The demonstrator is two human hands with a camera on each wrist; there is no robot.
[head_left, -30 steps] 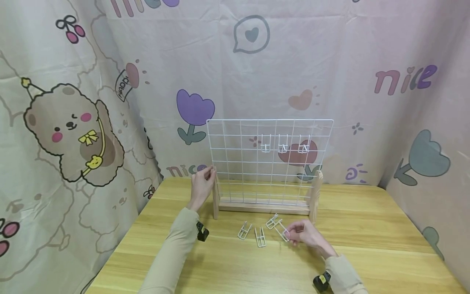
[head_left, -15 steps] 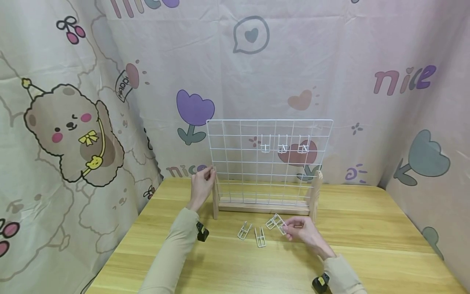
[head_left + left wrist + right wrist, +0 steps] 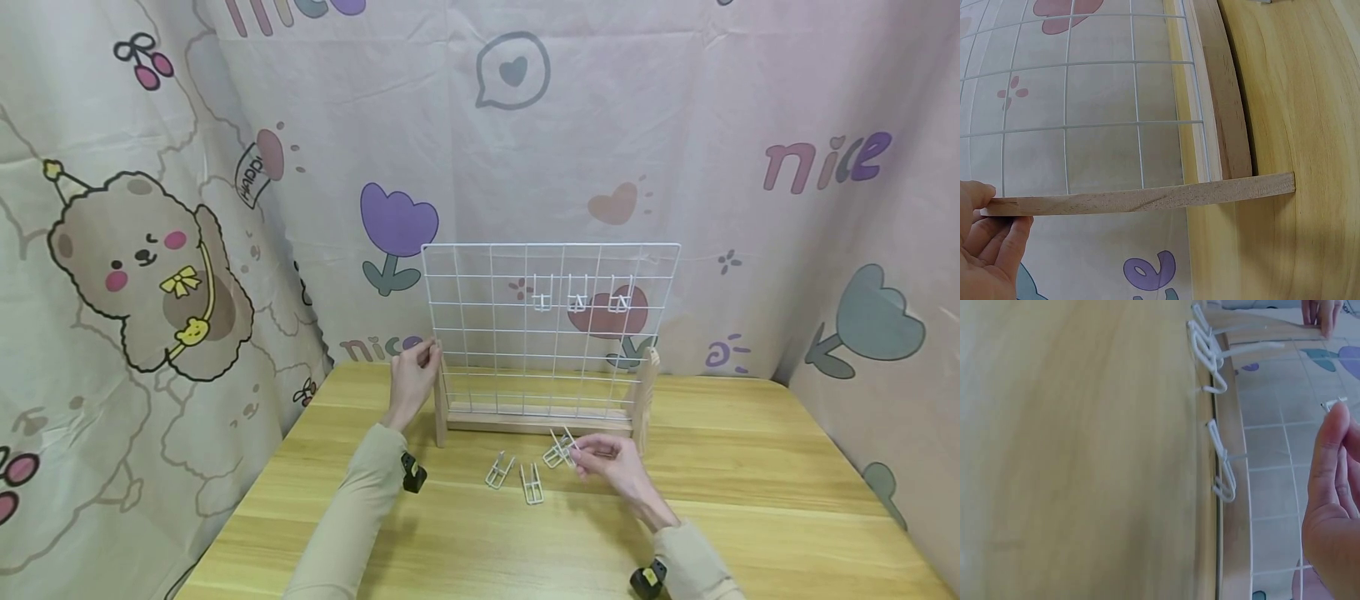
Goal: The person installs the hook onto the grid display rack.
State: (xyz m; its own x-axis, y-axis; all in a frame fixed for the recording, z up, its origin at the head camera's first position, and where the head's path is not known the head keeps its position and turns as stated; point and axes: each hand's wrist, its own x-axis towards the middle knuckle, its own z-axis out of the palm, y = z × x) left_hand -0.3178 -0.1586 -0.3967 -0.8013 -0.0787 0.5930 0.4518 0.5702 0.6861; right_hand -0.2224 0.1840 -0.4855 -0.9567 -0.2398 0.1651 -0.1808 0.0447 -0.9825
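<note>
A white wire grid (image 3: 487, 331) stands upright in a wooden stand at the back of the table. My left hand (image 3: 412, 375) pinches the top of the stand's left wooden upright (image 3: 1104, 201) between thumb and fingers. My right hand (image 3: 611, 465) pinches a white wire hook (image 3: 568, 435) in front of the stand's base, its prongs pointing up and away. Most of this hook is hidden by the fingers in the right wrist view. A loose hook (image 3: 553, 457) lies just behind it, overlapped by it in the head view. Two more hooks, one left (image 3: 498, 472) and one nearer (image 3: 532, 487), lie on the table.
Three white hooks (image 3: 577, 298) hang in a row on the grid's upper right. The stand's wooden base bar (image 3: 540, 423) runs along behind the loose hooks. A printed curtain (image 3: 480, 167) rises behind the wooden table (image 3: 450, 550) and along its sides.
My right hand has moved left and a little away from me with its hook, whose prongs have turned to point more upward. The left hand has stayed on the upright.
</note>
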